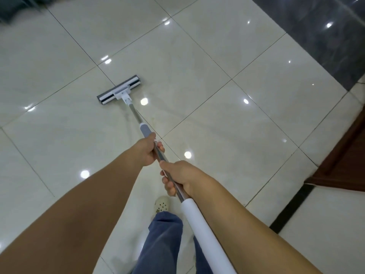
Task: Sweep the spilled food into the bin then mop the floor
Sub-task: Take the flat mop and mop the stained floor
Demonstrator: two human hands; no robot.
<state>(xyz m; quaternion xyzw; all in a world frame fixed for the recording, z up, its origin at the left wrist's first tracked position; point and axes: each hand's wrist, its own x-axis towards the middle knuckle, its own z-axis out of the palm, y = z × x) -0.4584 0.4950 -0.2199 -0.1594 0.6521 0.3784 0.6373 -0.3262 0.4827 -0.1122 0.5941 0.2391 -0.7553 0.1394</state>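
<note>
Seen from the head camera, I stand on a glossy cream tiled floor [207,80], both hands wrapped around the mop [134,113]. My left hand [147,150] is clenched on the metal shaft just below the grey collar, thumb lying along the pole. My right hand [177,177] is closed around the same shaft nearer my body, just above the white foam grip [205,232], which runs down past my right forearm toward the bottom edge. The flat grey-and-white mop head [119,90] lies pressed on the tile ahead and to the left, set at a slant, close to a dark grout line. Ceiling lights glint as bright spots across the tiles. A faint yellowish smear shows on the tile beside the shaft, between the mop head and my left hand. Below, my blue trouser leg [162,242] and one pale perforated clog [162,204] are planted between my arms. Dark marbled tiles [320,36] fill the upper right corner; a brown wooden surface [347,159] edges the right side.
</note>
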